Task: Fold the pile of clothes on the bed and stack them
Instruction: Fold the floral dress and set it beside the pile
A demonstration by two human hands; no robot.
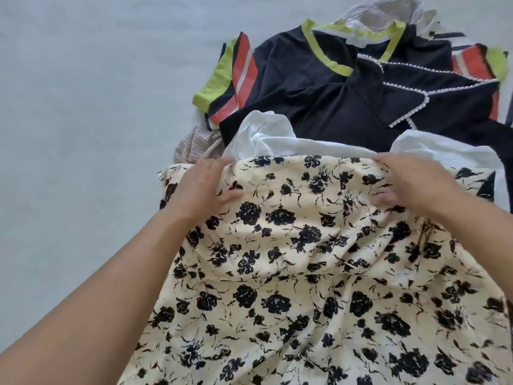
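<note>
Floral dress (291, 259) spread on bed (83, 107), nearest the camera, far edge overlapping the pile (347, 87). Left hand (205, 184) and right hand (410, 182) both pinching that far edge, fingers over the top, thumbs on the near face. Fabric judged thin, light, soft, limp; likely to sag and crease between the grips, not slippery. Best hold: the two corners of the top edge, hands well apart (middle grip would let the sides droop). Lower dress cut off by frame. Fingertips hidden behind the fold. White cloth (277, 140) behind the edge: separate garment or lining, cannot tell. Pile mostly black shirt (305, 87), items beneath largely covered.
</note>
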